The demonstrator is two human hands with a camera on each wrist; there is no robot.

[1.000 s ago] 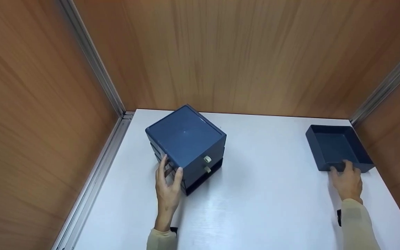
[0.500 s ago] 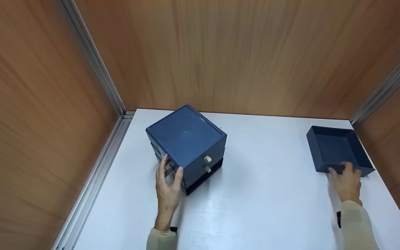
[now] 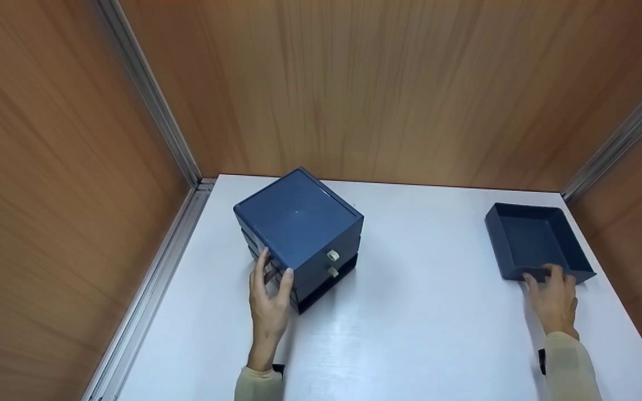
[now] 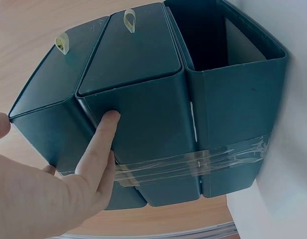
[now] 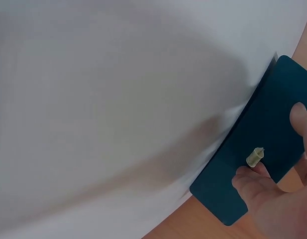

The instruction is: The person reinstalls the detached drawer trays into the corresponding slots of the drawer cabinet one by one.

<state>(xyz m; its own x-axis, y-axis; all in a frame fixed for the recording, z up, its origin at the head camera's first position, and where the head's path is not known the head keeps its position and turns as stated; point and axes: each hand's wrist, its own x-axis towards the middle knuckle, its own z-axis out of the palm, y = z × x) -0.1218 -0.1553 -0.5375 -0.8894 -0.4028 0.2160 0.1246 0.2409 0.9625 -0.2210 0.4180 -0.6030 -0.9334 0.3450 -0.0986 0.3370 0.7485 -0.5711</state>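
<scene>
Item one: dark blue drawer cabinet [image 3: 298,217], three tiers, standing toward the rear left of the bench [image 3: 410,328], turned cornerwise. Fitted at the front with an upper tab [image 3: 332,255] and a lower tab [image 3: 332,272], both pale and loop-shaped. Lowest tier showing an open compartment [image 4: 205,35]. Banded along the side with clear tape [image 4: 233,158] (creased and glossy, as seen from the left wrist).

Item two: left grip [image 3: 269,306], spread, laid against the near left side of the cabinet. Thumb by the top edge close to the front corner; one straight finger pressed to the middle tier's side wall.

Item three: loose drawer [image 3: 535,239], dark blue, shallow, open-topped, placed at the far right of the bench beside its edge, well apart from the cabinet. Front panel bearing a pale pull loop [image 5: 255,157].

Item four: right grip [image 3: 554,303], pinching the loose drawer at its near front, fingers bent about the panel and next to the pull loop. Exact contact on the loop partly hidden, so hard to tell.

Surround: wood-grained back panel [image 3: 354,83], with a metal rail [image 3: 149,83] in the left corner. Pale sleeves [image 3: 572,367] on both forearms.
</scene>
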